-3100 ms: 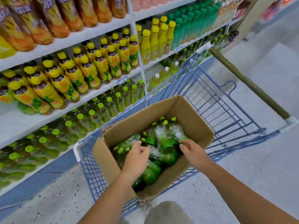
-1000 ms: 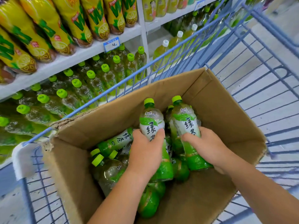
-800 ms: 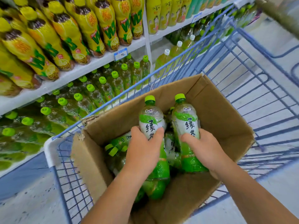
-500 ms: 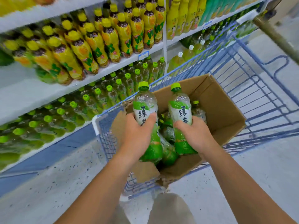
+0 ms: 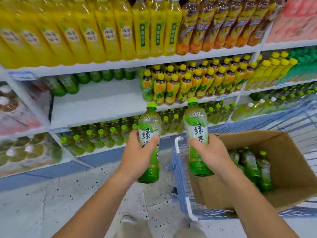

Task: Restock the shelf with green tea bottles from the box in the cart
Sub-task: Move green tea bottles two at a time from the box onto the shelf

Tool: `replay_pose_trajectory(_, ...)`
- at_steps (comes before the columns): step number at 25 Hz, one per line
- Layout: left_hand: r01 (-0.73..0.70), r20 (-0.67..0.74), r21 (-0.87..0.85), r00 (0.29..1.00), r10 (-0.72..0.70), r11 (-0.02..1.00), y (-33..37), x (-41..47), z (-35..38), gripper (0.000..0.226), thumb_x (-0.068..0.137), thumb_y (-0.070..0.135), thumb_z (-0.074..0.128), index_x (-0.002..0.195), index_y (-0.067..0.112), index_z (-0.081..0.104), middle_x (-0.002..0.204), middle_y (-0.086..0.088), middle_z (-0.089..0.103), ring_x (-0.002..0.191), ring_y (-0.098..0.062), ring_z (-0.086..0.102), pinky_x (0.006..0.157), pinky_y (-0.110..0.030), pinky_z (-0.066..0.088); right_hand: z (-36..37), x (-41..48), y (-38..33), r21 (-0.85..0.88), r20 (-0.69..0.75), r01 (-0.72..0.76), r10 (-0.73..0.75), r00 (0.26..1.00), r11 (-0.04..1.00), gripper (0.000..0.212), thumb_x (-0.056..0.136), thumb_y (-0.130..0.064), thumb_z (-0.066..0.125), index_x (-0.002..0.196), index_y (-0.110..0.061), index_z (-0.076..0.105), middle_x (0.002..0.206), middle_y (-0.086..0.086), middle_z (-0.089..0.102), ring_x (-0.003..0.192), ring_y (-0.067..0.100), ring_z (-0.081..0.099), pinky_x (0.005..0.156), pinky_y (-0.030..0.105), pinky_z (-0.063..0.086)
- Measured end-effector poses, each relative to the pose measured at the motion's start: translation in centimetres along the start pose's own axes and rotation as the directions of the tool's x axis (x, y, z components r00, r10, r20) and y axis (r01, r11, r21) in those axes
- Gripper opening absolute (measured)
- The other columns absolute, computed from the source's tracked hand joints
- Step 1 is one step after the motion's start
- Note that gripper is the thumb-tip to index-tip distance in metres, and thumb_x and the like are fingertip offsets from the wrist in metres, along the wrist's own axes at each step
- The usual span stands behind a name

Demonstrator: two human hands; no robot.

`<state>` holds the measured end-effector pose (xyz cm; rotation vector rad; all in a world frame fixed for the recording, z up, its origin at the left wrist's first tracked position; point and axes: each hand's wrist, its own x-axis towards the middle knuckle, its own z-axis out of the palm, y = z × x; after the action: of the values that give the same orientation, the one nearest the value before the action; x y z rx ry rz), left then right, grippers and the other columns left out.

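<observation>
- Green-labelled tea, one bottle per hand: left hand [image 5: 137, 157] wraps the middle of the left bottle [image 5: 149, 121], and right hand [image 5: 211, 152] wraps the right bottle [image 5: 196, 122]. Both are upright, caps up, in the air between cart [image 5: 178, 162] and shelf [image 5: 96, 103].
- More green tea bottles [image 5: 252, 165] lie in the box [image 5: 291, 169] in the cart.
- Likely target is the bare white stretch of the middle shelf, where a few green bottles [image 5: 68, 85] stand at the back.
- Risk: a one-handed grip on smooth plastic could let a bottle slip onto the floor [image 5: 68, 194] if the grip loosens mid-reach.
- Risk: the yellow-capped bottles [image 5: 185, 85] stand just beside the gap, so a wide swing with the right bottle could knock them.
- Risk: a bottle base could catch the shelf edge if it comes in too low, and then tip.
- Risk: wrong tier. The lower-shelf bottles [image 5: 103, 136] also have green caps and are easy to confuse.
- Risk: the right forearm passes close over the cart rim and could bump it.
- Hidden: fingers on the far side of both bottles, and the lower labels, covered by the hands.
- Hidden: the box bottom, so the count of bottles left cannot be told.
- Hard to read: the price tags are blurred, the shelf at far left is smeared, and the depth of the gap is unclear.
- Cut off: the cart's right side.
</observation>
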<state>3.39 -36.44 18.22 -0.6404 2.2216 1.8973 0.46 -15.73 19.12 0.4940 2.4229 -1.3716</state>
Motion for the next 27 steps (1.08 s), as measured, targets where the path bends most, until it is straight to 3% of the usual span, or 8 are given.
replay_pose_trajectory(4, 0.022, -0.108, 0.000, 0.994, -0.021, 1.000, -1.2, 0.9, -8.2, 0.028, 0.091, 0.044, 0.069, 0.110, 0.035, 0.049, 0.104, 0.008, 0.064, 0.087, -0.005, 0.064, 0.063, -0.023, 0.046, 6.0, -0.3, -5.4, -0.034, 0.123, 0.071, -0.066, 0.990, 0.997, 0.017, 0.084, -0.035, 0.074, 0.093, -0.030, 0.062, 0.087, -0.009, 0.067, 0.075, 0.007, 0.063, 0.056, 0.027, 0.045)
replay_pose_trajectory(8, 0.048, -0.244, -0.020, 0.968, -0.052, 0.999, -3.7, 3.1, -13.6, 0.024, 0.086, 0.044, 0.075, 0.096, 0.040, 0.053, 0.099, 0.012, 0.068, 0.085, -0.002, 0.065, 0.070, -0.027, 0.053, 12.9, 2.0, -8.5, -0.054, 0.246, 0.100, -0.084, 0.966, 0.994, 0.023, 0.078, -0.036, 0.079, 0.096, -0.028, 0.068, 0.088, -0.005, 0.074, 0.079, 0.016, 0.071, 0.072, 0.039, 0.059)
replay_pose_trajectory(10, 0.063, -0.314, -0.018, 0.947, -0.066, 0.998, -5.0, 4.6, -15.4, 0.026, 0.084, 0.045, 0.077, 0.099, 0.039, 0.056, 0.097, 0.013, 0.070, 0.085, -0.003, 0.067, 0.075, -0.032, 0.057, 16.0, 4.0, -9.4, -0.071, 0.300, 0.133, -0.106, 0.948, 0.989, 0.024, 0.078, -0.035, 0.080, 0.097, -0.027, 0.068, 0.090, -0.004, 0.073, 0.081, 0.016, 0.070, 0.069, 0.034, 0.057)
replay_pose_trajectory(13, 0.060, -0.406, -0.017, 0.912, -0.061, 0.998, -6.5, 7.6, -17.8, 0.033, 0.083, 0.044, 0.077, 0.110, 0.032, 0.061, 0.094, 0.015, 0.072, 0.081, 0.002, 0.068, 0.072, -0.027, 0.057, 20.2, 7.5, -10.7, -0.077, 0.396, 0.199, -0.153, 0.905, 0.977, 0.026, 0.078, -0.035, 0.080, 0.099, -0.028, 0.067, 0.093, -0.006, 0.073, 0.083, 0.012, 0.069, 0.069, 0.030, 0.054)
replay_pose_trajectory(19, -0.013, -0.551, -0.006, 0.835, 0.007, 1.000, -8.7, 15.7, -21.7, 0.035, 0.080, 0.039, 0.081, 0.108, 0.031, 0.063, 0.090, 0.021, 0.072, 0.082, 0.005, 0.068, 0.072, -0.027, 0.055, 27.4, 15.7, -12.4, -0.103, 0.465, 0.288, -0.209, 0.860, 0.952, 0.028, 0.076, -0.043, 0.079, 0.096, -0.028, 0.067, 0.086, -0.007, 0.073, 0.080, 0.013, 0.070, 0.078, 0.040, 0.059)
replay_pose_trajectory(23, -0.054, -0.534, 0.045, 0.843, 0.069, 0.998, -9.7, 20.7, -22.8, 0.032, 0.081, 0.037, 0.081, 0.107, 0.033, 0.062, 0.088, 0.023, 0.071, 0.079, 0.007, 0.067, 0.060, -0.013, 0.053, 30.6, 19.7, -13.3, -0.071, 0.477, 0.326, -0.255, 0.841, 0.943, 0.028, 0.075, -0.044, 0.079, 0.095, -0.029, 0.067, 0.085, -0.009, 0.073, 0.078, 0.011, 0.070, 0.071, 0.034, 0.058)
replay_pose_trajectory(27, -0.101, -0.500, 0.124, 0.853, 0.150, 0.987, -11.3, 26.0, -23.8, 0.030, 0.078, 0.032, 0.083, 0.101, 0.034, 0.063, 0.086, 0.017, 0.071, 0.076, 0.000, 0.068, 0.062, -0.019, 0.057, 33.8, 23.7, -12.8, -0.026, 0.432, 0.382, -0.334, 0.838, 0.924, 0.026, 0.075, -0.043, 0.080, 0.095, -0.032, 0.067, 0.085, -0.012, 0.073, 0.075, 0.004, 0.070, 0.069, 0.031, 0.057)
